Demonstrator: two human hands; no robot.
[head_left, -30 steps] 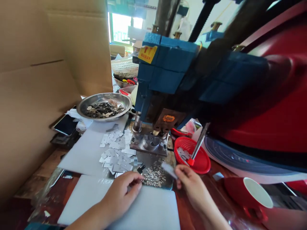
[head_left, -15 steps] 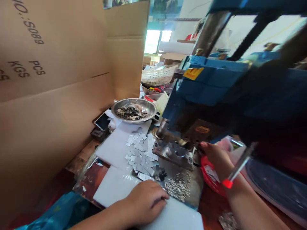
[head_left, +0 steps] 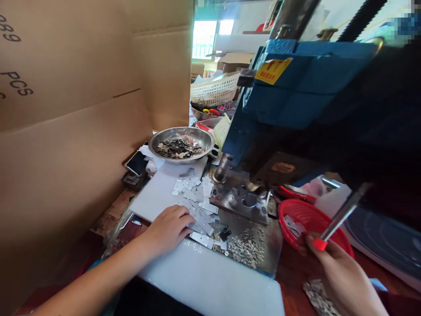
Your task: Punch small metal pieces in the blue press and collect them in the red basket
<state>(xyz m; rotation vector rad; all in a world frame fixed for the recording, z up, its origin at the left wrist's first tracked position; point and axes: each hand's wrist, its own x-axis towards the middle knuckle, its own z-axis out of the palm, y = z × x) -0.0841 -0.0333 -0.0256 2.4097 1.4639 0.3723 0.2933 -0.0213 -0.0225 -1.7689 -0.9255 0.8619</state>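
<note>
our left hand (head_left: 169, 230) rests on the plates (head_left: 207, 188), which seem piled beside the press (head_left: 286, 105) for easy reach. our right hand (head_left: 348, 276) is by the basket (head_left: 309, 211); we cannot tell if either hand grips.

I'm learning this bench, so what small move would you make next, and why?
I'd probably pinch one flat silver metal plate with the left hand: its fingers lie at the loose pile, beside the dark steel block.

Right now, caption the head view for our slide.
Left hand at flat silver metal plates, right hand by a round red plastic basket, near a blue metal press.
</note>
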